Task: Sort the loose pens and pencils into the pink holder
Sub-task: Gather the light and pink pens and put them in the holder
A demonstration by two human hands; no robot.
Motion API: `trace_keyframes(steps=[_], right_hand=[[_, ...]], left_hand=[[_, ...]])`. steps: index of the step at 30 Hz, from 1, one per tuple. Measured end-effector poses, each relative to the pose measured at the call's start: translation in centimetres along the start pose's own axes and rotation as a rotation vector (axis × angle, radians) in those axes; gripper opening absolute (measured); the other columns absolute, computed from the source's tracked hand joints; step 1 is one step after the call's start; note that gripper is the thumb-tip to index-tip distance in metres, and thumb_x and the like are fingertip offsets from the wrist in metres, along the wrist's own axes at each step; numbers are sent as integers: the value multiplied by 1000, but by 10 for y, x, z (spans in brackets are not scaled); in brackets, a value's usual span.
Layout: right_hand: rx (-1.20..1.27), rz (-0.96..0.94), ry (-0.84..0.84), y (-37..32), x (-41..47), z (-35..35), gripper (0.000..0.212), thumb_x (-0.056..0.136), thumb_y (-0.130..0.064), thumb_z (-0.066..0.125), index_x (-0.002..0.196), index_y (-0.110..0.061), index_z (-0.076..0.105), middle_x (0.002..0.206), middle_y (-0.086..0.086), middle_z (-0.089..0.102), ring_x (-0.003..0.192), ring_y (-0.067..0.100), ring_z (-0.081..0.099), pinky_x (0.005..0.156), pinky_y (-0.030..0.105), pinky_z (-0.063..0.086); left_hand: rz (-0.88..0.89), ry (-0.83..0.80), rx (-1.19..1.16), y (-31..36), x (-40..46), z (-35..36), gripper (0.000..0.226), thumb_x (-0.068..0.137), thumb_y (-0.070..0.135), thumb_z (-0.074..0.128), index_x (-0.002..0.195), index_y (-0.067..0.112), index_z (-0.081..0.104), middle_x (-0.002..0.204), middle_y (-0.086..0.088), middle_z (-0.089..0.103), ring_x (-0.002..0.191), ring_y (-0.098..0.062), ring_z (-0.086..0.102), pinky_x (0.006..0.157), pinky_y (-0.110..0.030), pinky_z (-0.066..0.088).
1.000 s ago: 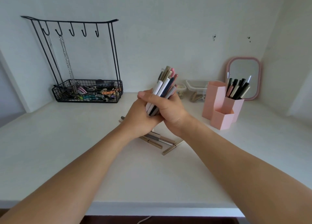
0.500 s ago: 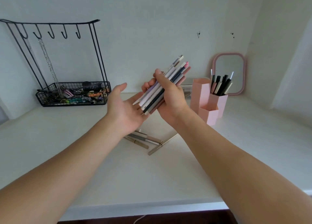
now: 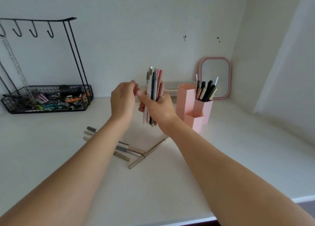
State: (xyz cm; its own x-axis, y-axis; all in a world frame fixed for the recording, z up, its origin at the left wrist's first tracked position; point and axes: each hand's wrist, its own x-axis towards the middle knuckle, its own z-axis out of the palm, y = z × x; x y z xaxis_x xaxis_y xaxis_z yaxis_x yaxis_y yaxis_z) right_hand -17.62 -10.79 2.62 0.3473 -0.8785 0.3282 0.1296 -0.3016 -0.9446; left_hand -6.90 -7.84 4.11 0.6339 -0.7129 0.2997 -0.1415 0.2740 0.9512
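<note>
My right hand (image 3: 158,107) grips a bundle of pens and pencils (image 3: 153,87), held nearly upright above the desk. My left hand (image 3: 122,100) hovers just left of the bundle, fingers loosely curled near it and holding nothing that I can see. The pink holder (image 3: 189,99), made of hexagonal tubes, stands to the right of the bundle; its rear right tube holds several dark pens (image 3: 207,91). Several loose pens (image 3: 129,151) lie on the white desk below my forearms, partly hidden by the left arm.
A black wire rack with hooks and a basket of small items (image 3: 46,98) stands at the back left. A pink-framed mirror (image 3: 215,77) leans on the wall behind the holder. A clear box (image 3: 172,87) sits behind the bundle. The desk's front edge (image 3: 255,208) runs along the bottom right.
The bundle has swung from a slant to nearly upright in my right hand. My left hand has left its open palm-up pose under the bundle and risen beside it.
</note>
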Motion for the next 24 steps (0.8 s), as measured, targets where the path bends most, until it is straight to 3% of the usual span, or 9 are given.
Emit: trace_keyframes(steps=[4,8,12,17,21,24], right_hand=[[-125,72,-120,14,-3,9,11,91,-11,68,82,-14,64,64,4,64,50,9,63,58,22,59],[-219,-60,-2,-3,-5,7,15,90,-15,69,77,-15,64,57,-2,59,46,9,56,49,27,53],[-638,-187,98,-45,-1,-20,31,85,-20,68,62,-17,47,52,-3,47,45,17,44,44,24,36],[-1152,-128,80,-64,-20,-75,32,81,-20,64,61,-23,39,57,-3,47,50,15,48,44,25,28],[-1269,14,106,-46,-40,-117,30,85,-32,69,69,-20,46,64,-3,49,58,22,50,49,29,31],[-1155,17,29,-34,-47,-128,32,88,-38,68,67,-23,49,59,-7,48,54,16,49,45,24,30]], left_hand=[[150,-119,63,-24,5,-12,30,90,32,48,84,12,69,88,-15,72,74,-27,69,54,-37,55],[130,-178,-1,-25,3,-10,28,90,32,50,79,14,69,79,-10,71,74,-35,68,65,-52,57],[167,-266,-13,-24,-10,-7,38,95,46,44,86,20,70,93,-3,76,94,-23,72,71,-39,55],[190,-340,14,-22,-19,-5,32,91,44,51,86,18,69,87,4,73,94,-23,69,73,-39,55],[248,-425,51,-20,-29,-1,20,88,39,60,86,21,69,84,2,73,93,-27,68,73,-39,56],[303,-465,124,-20,-35,3,10,86,34,65,90,26,70,87,6,72,90,-19,69,82,-44,57]])
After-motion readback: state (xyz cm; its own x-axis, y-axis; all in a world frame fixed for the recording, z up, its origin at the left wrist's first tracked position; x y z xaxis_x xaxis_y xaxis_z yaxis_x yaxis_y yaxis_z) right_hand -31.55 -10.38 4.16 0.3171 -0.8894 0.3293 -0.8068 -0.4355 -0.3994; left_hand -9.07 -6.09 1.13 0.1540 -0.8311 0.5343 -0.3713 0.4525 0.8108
